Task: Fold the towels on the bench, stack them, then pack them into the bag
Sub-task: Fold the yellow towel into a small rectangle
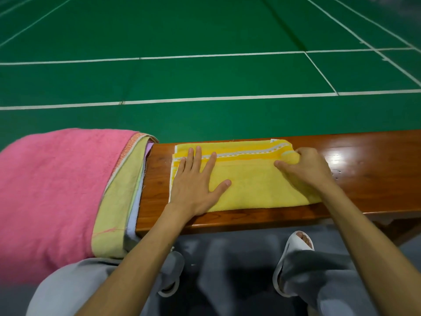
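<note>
Yellow towel (246, 185) lies folded into a flat rectangle on the wooden table (364, 160), its striped border along the far edge. We press our left hand (196, 179) flat on its left part, palm down, fingers straight and spread. Our right hand (303, 167) sits at the towel's right end, fingers curled round a bunched fold at the far corner. The two hands are well apart. At the table's left end a pink towel (57, 190) tops a pile, with a pale green towel (118, 201) and a lilac towel (134, 215) beneath it. Beyond lies the green court floor (205, 30).
</note>
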`<action>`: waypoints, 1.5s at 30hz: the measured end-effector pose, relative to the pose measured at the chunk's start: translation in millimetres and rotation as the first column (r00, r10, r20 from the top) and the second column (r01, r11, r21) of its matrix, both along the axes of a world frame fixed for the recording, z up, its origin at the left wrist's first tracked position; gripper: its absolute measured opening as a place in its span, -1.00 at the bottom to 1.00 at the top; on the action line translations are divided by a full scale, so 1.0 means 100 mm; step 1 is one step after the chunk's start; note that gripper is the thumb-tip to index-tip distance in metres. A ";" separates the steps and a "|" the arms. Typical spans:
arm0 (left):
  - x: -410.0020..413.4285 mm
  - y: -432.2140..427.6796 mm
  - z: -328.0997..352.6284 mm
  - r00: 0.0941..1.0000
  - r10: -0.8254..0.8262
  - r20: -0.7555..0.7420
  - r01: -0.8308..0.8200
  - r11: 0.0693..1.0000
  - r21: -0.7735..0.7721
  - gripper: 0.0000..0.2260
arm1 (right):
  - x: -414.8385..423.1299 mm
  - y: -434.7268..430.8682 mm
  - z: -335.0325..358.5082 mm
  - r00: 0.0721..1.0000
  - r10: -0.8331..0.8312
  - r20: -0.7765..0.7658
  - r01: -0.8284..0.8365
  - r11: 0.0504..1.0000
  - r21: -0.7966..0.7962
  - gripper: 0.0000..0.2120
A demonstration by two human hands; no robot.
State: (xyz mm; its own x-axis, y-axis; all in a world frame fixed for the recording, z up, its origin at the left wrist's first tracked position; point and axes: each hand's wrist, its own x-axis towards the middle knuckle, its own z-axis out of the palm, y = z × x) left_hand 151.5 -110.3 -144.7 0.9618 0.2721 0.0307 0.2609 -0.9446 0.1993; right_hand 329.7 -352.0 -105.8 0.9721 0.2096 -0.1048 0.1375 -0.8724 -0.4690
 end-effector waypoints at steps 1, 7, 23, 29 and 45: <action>0.00 -0.02 0.00 1.000 -0.003 0.000 0.003 1.000 -0.001 -0.19 | 0.02 -0.03 0.00 0.999 0.032 -0.004 -0.032 0.999 0.035 -0.51; 0.07 -0.16 0.09 1.000 0.005 0.006 -0.005 0.996 -0.085 -0.19 | 0.14 -0.15 0.14 0.991 0.124 -0.053 -0.088 0.890 0.448 -0.65; 0.26 -0.14 0.98 0.949 0.174 -0.263 -0.153 -0.476 -0.866 -0.67 | -0.79 0.85 0.79 0.753 0.656 0.057 -0.434 0.429 0.792 -0.18; 0.09 0.05 0.88 0.913 0.331 -0.237 -0.134 -0.307 -0.942 -0.59 | -0.69 0.81 0.36 0.917 0.326 0.231 -0.399 0.711 0.580 -0.46; -0.05 0.37 0.61 0.760 0.581 -0.292 -0.280 -0.113 -0.953 -0.54 | -0.74 0.77 -0.11 0.721 0.683 0.120 -0.693 0.715 0.096 -0.20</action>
